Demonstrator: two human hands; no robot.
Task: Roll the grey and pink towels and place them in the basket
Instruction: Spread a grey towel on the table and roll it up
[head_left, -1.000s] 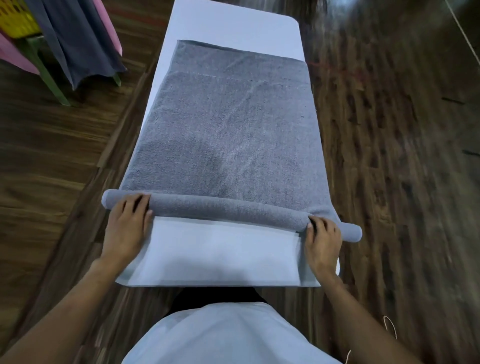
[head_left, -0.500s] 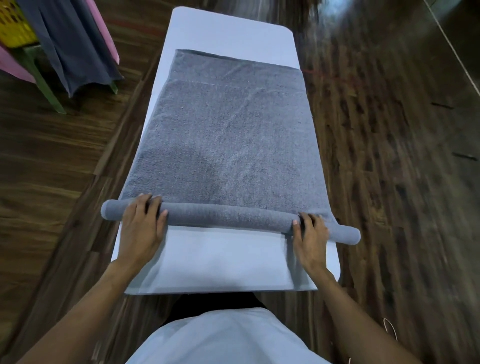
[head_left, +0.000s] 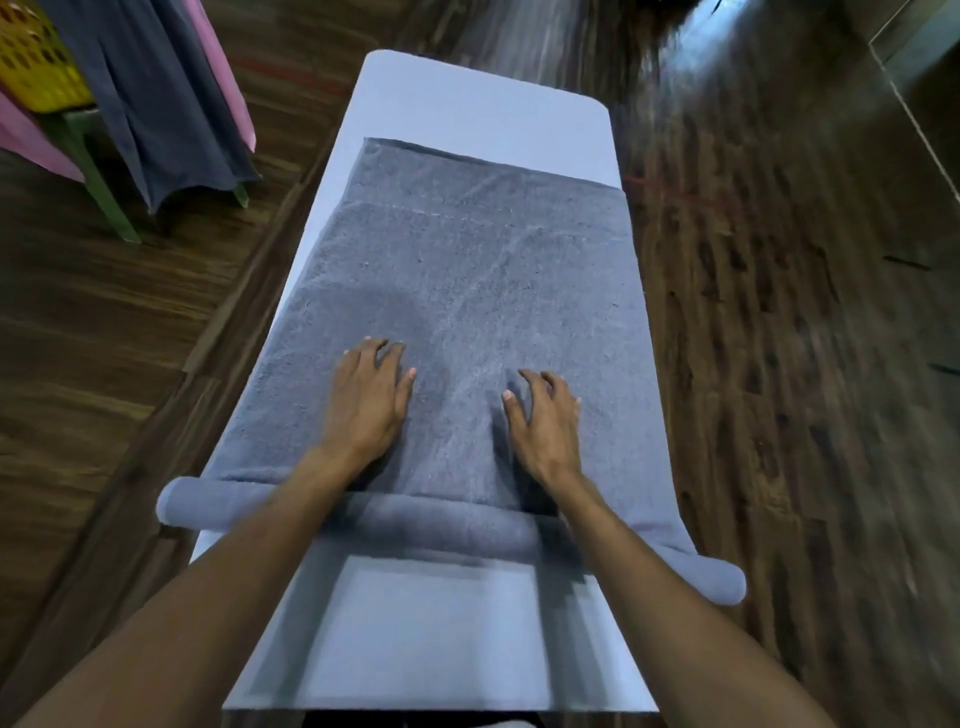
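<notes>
A grey towel (head_left: 483, 270) lies flat along the white table (head_left: 467, 98), its near end wound into a thin roll (head_left: 447, 525) that sticks out past both table sides. My left hand (head_left: 369, 400) and my right hand (head_left: 543, 415) rest palm down on the flat part of the towel, beyond the roll, fingers spread and holding nothing. My forearms cross over the roll. A pink towel (head_left: 221, 67) hangs at the far left beside a yellow basket (head_left: 36, 67).
A dark grey cloth (head_left: 156, 104) hangs from a green-legged stand (head_left: 98, 187) at the far left. Dark wooden floor surrounds the narrow table on both sides. Bare white tabletop shows in front of the roll.
Both hands have left the roll and moved forward and inward onto the flat towel. The view has shifted closer over the table.
</notes>
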